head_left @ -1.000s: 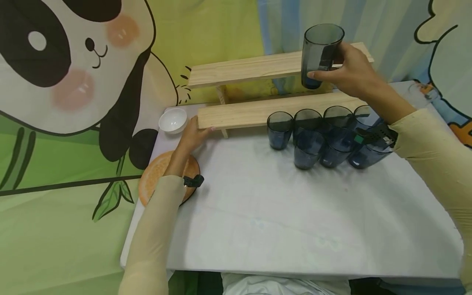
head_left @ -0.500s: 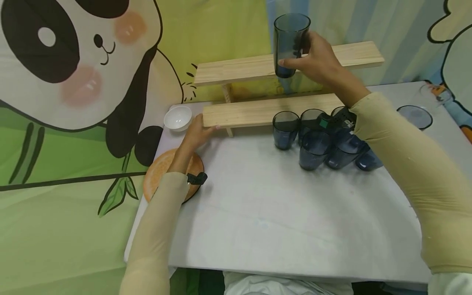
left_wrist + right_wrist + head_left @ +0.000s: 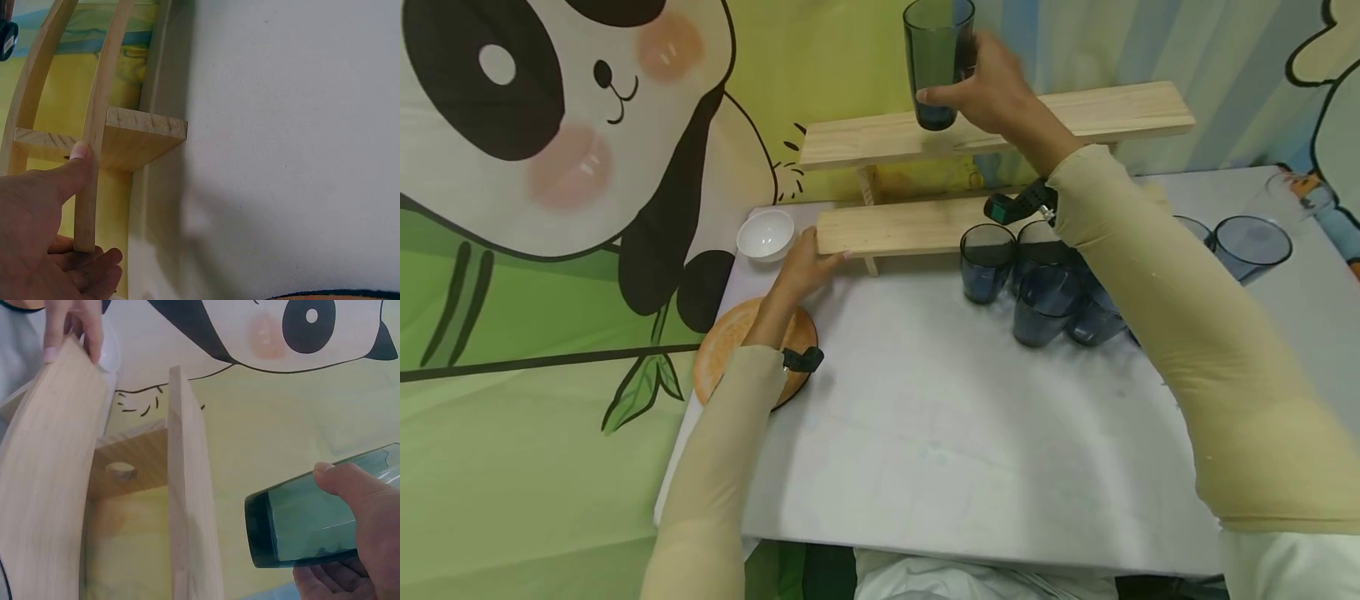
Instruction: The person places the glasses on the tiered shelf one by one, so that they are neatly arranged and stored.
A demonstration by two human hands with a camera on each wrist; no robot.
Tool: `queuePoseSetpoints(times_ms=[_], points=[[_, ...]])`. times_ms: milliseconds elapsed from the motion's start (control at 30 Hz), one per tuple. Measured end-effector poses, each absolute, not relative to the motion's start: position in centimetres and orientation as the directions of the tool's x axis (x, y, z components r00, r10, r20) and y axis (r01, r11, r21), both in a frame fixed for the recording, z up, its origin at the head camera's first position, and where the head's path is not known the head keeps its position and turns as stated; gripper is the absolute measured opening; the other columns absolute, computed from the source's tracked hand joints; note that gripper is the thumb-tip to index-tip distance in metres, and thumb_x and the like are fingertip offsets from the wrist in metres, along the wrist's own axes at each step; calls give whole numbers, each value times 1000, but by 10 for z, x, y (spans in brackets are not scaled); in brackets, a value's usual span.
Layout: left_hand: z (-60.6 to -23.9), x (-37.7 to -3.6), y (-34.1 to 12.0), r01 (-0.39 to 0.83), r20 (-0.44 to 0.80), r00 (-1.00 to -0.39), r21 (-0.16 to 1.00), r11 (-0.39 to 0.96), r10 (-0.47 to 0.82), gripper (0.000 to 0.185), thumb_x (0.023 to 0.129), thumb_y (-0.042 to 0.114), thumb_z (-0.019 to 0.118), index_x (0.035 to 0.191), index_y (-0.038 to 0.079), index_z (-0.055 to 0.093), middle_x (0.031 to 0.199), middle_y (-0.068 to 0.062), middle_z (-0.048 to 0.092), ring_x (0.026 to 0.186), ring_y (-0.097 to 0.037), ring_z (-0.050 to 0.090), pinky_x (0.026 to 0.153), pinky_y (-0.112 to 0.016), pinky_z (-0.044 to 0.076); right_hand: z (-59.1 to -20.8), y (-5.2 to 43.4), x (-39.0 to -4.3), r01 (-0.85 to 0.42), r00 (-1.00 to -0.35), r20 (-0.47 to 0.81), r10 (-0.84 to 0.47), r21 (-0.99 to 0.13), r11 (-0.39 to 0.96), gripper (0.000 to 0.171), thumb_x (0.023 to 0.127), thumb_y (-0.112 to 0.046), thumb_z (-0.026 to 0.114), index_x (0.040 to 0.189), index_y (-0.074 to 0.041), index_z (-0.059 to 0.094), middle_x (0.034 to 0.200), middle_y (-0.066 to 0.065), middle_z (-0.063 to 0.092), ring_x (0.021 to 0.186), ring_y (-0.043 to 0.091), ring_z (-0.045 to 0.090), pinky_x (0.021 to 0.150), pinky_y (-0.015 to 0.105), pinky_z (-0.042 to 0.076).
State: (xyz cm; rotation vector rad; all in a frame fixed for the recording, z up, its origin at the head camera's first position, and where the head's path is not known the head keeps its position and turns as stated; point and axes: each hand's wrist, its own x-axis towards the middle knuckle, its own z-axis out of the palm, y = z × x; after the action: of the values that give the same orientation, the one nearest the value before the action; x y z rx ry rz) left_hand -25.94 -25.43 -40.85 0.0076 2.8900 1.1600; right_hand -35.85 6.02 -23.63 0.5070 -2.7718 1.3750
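The right hand (image 3: 992,87), fingers wrapped round a dark glass (image 3: 937,60), has carried it leftward above the top shelf (image 3: 865,140) — probably not yet touching. The left hand (image 3: 801,271) stays gripping the lower shelf (image 3: 895,227), steadying the rack.

Staged tabletop set, not real kitchen: cartoon panda backdrop (image 3: 550,125) hangs behind my white-clothed table (image 3: 940,433); small wooden two-tier shelf (image 3: 910,225), identical dark tumblers (image 3: 1037,283) clustered like props.

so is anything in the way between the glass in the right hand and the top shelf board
Nothing visible. The right hand holds the glass just above the top shelf board, whose surface beneath it looks bare.
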Motion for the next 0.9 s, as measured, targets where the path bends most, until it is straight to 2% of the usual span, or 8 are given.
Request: queuePoseSetpoints(times_ms=[400, 633, 900], points=[[-405, -250, -255, -44, -55, -998, 695, 718, -8, 85, 92, 39, 73, 151, -4, 29, 147, -24, 42, 136, -35, 40, 113, -46, 29, -247, 9, -367, -242, -957, 117, -265, -827, 507, 83, 86, -45, 76, 149, -9, 35, 143, 5, 47, 127, 17, 46, 101, 23, 40], [-408, -254, -253, 7, -5, -1000, 690, 724, 14, 82, 92, 35, 74, 149, -6, 32, 143, -24, 46, 132, -34, 44, 112, -43, 31, -255, -13, -372, -222, -957, 99, -273, -854, 470, 83, 87, -43, 76, 150, -10, 34, 145, 5, 45, 128, 17, 45, 101, 23, 40], [-411, -257, -240, 12, -14, -999, 668, 744, 29, 81, 93, 39, 72, 149, -4, 33, 142, -22, 47, 132, -33, 45, 112, -40, 32, -263, -26, -370, -220, -961, 113, -254, -867, 446, 83, 87, -40, 77, 151, -9, 34, 146, 5, 44, 130, 15, 44, 102, 20, 38]])
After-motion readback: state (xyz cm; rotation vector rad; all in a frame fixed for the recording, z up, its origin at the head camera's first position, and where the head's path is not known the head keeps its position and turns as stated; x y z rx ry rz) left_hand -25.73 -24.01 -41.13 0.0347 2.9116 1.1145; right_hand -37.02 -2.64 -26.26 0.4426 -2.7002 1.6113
